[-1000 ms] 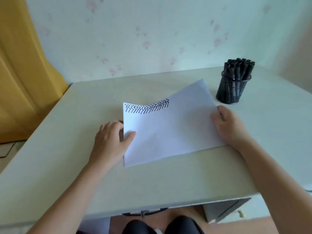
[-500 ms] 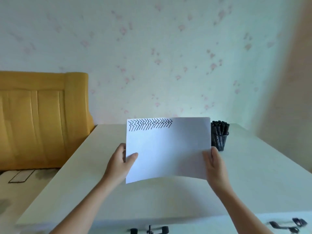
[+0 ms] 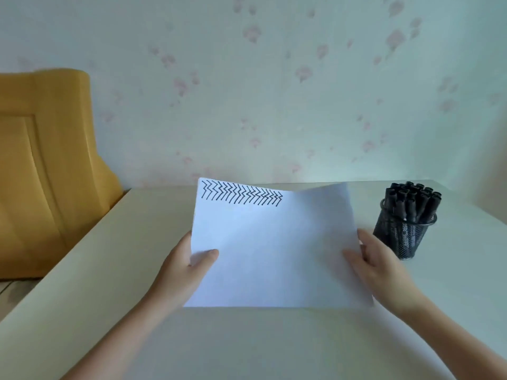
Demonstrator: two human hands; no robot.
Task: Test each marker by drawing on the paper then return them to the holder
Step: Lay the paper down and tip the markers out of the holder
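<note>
Two hands are holding up marked paper (image 3: pixel 274 250).
Left hand (image 3: pixel 183 267) and right hand (image 3: pixel 375 267) are pinching its side edges beside the holder (image 3: pixel 403 234).

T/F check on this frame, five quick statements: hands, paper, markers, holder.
1. Both hands grip the paper. True: the left hand holds its left edge, the right hand its right edge.
2. A marker is in the right hand. False: it holds only the paper.
3. The zigzag marks sit at the paper's top left. True.
4. The holder is left of the paper. False: it stands on the table to the right, beside the right hand.
5. The markers lie loose on the table. False: they stand capped in the holder.
</note>
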